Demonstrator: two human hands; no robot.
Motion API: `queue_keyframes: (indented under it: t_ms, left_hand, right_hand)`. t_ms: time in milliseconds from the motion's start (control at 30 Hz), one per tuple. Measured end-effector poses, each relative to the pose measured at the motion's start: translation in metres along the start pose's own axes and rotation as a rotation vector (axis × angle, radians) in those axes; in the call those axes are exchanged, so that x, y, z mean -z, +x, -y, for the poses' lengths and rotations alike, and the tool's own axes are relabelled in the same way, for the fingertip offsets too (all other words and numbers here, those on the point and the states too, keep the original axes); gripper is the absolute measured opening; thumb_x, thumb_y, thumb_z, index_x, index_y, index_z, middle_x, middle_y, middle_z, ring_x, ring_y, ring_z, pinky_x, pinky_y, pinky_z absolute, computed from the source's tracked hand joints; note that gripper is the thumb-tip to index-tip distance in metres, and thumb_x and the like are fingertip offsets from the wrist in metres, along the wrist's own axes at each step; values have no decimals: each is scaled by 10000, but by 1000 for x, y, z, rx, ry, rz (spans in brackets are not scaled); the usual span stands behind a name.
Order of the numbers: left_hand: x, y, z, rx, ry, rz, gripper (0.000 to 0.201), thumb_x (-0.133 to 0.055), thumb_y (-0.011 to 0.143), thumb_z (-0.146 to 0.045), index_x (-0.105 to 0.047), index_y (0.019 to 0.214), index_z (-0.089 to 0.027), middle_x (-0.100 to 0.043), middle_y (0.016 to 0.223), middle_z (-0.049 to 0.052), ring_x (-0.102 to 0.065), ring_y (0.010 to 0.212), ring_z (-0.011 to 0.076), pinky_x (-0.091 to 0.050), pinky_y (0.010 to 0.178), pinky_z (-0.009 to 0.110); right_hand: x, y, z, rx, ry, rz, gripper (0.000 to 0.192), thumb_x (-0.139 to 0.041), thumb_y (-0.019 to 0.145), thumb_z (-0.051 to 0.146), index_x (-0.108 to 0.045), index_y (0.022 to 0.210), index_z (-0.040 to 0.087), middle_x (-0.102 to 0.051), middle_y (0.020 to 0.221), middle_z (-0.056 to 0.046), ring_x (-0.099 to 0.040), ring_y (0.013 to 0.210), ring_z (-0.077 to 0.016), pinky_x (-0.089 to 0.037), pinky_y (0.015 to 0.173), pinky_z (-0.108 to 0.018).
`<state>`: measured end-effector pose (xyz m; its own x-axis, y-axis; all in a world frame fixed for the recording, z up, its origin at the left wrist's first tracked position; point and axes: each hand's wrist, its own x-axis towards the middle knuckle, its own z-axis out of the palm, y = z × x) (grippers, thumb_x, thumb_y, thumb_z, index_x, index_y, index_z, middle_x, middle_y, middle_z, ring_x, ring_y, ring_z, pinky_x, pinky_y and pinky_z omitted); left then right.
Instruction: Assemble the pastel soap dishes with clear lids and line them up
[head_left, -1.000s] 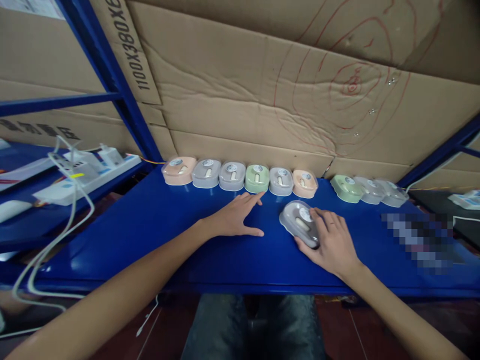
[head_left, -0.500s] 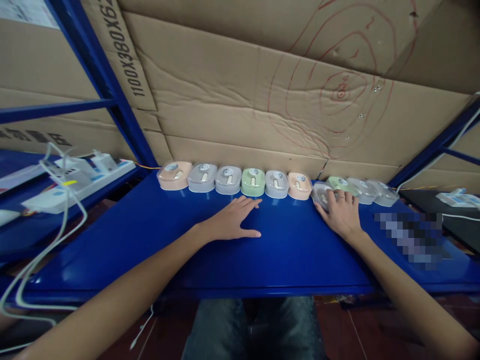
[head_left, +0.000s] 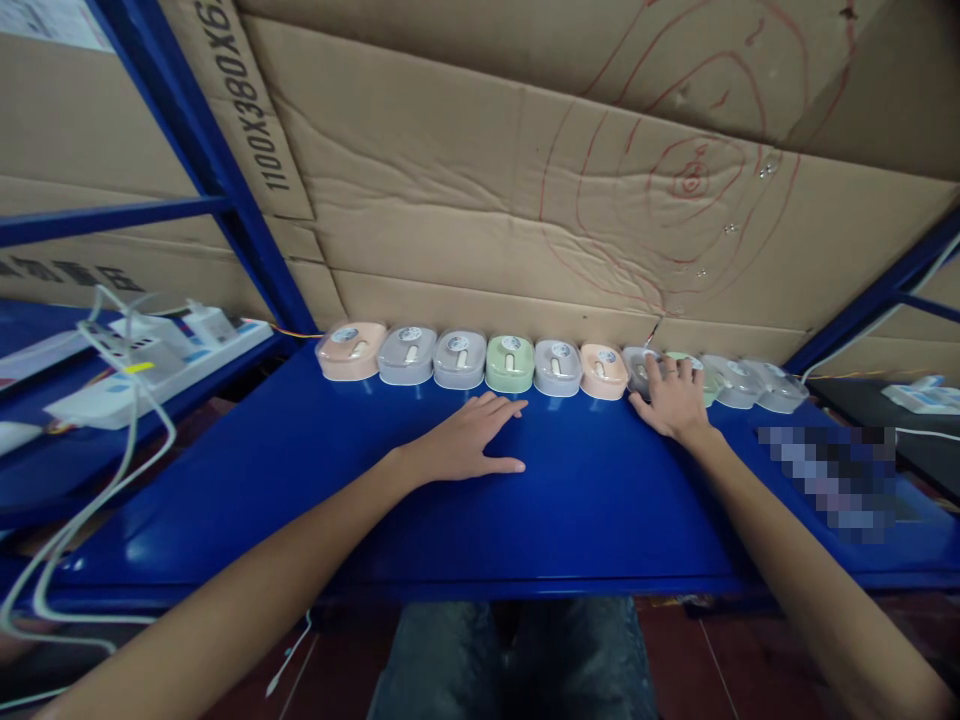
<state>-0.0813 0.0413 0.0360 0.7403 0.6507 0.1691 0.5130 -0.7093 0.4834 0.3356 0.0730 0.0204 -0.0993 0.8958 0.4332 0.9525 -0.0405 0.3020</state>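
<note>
Small rounded boxes with clear lids, pale clasps and round stickers stand in a row on the blue tabletop (head_left: 570,500). My right hand (head_left: 677,400) rests over a grey box (head_left: 637,365) and the green box (head_left: 694,362) beside it. Its fingers are spread across their lids, with the thumb at the grey box's front edge; parts of both boxes are hidden. My left hand (head_left: 472,440) lies on the tabletop with fingers stretched out, holding nothing. Just beyond its fingertips is another green box (head_left: 510,372), between two grey ones.
Behind the row rises a cardboard sheet (head_left: 435,250) with red curves drawn on it. Blue frame posts (head_left: 217,170) flank the table. To the left lie a white power strip (head_left: 97,395) and loose white cables (head_left: 124,470). A blurred-out patch (head_left: 832,480) covers something at right.
My right hand has pushed the grey box back toward the cardboard, and it now sits in line with the row. My left hand has stayed put.
</note>
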Motion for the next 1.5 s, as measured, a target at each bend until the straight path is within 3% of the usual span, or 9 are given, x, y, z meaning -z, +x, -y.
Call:
queue_keyframes:
  t_ms: [133, 300, 433, 567, 733, 867, 967, 1200, 1500]
  left_hand:
    - [0, 0, 0, 6, 1, 7, 920, -687, 973, -753, -413, 1705, -267, -622, 1567, 152, -525, 1497, 420, -312, 1307, 646]
    - [0, 0, 2, 1, -11, -14, 891, -712, 967, -728, -443, 1685, -274, -644, 1539, 140, -545, 1478, 413, -313, 1311, 641]
    - [0, -1, 3, 20, -33, -28, 838, -699, 991, -693, -459, 1672, -268, -664, 1495, 136, -577, 1427, 387, -422, 1240, 591]
    - [-2, -1, 3, 25, -43, -45, 771, -658, 1031, -669, -476, 1655, -255, -669, 1476, 134, -575, 1419, 368, -438, 1228, 570]
    - [-9, 0, -2, 30, -79, -76, 852, -739, 959, -709, -477, 1649, -284, -615, 1559, 130, -496, 1520, 387, -397, 1285, 595]
    - [-17, 1, -7, -11, -165, -75, 1187, -904, 759, -765, -374, 1715, -302, -442, 1731, 156, -389, 1618, 440, -353, 1327, 628]
    - [-22, 3, -6, -42, -185, -68, 1302, -961, 679, -745, -341, 1729, -288, -438, 1736, 176, -408, 1604, 466, -354, 1317, 661]
    - [-12, 2, 16, 21, -163, -168, 1098, -972, 685, -621, -495, 1619, -295, -612, 1587, 138, -584, 1446, 442, -419, 1245, 654]
    - [3, 4, -1, -42, -142, -84, 1011, -969, 700, -591, -546, 1572, -305, -670, 1451, 109, -606, 1383, 430, -459, 1206, 640]
  right_hand:
    - [9, -9, 12, 31, 71, -88, 850, -426, 1034, 525, -310, 1697, 6, -453, 1669, -347, -409, 1494, -558, -330, 1184, -734]
    - [29, -23, 45, 305, 235, -64, 786, -390, 1095, 550, -272, 1738, 114, -402, 1773, -231, -291, 1678, -434, -183, 1354, -693]
    - [52, -53, 54, 293, 381, -81, 721, -469, 1097, 550, -429, 1630, 66, -535, 1637, -297, -460, 1583, -459, -381, 1296, -671]
    - [73, -100, 47, 170, 528, -133, 556, -626, 1042, 610, -609, 1407, 190, -674, 1330, -223, -673, 1284, -452, -610, 1050, -619]
    - [80, -130, 52, 90, 696, -86, 684, -722, 998, 563, -499, 1566, 254, -523, 1512, -201, -616, 1369, -434, -610, 1085, -606]
    - [89, -114, 74, 328, 857, 110, 751, -734, 983, 373, -373, 1638, 306, -464, 1579, -170, -579, 1434, -382, -581, 1147, -567]
    - [96, -86, 98, 510, 933, 164, 813, -788, 885, 300, -394, 1596, 278, -472, 1562, -178, -600, 1401, -374, -581, 1136, -549]
    - [79, -19, 142, 636, 1060, 64, 736, -897, 732, 361, -513, 1348, 241, -671, 1323, -148, -683, 1238, -374, -589, 1038, -535]
    - [66, -26, 134, 653, 1157, 51, 877, -865, 884, 609, -488, 1610, 294, -643, 1421, -148, -688, 1278, -345, -588, 1085, -542]
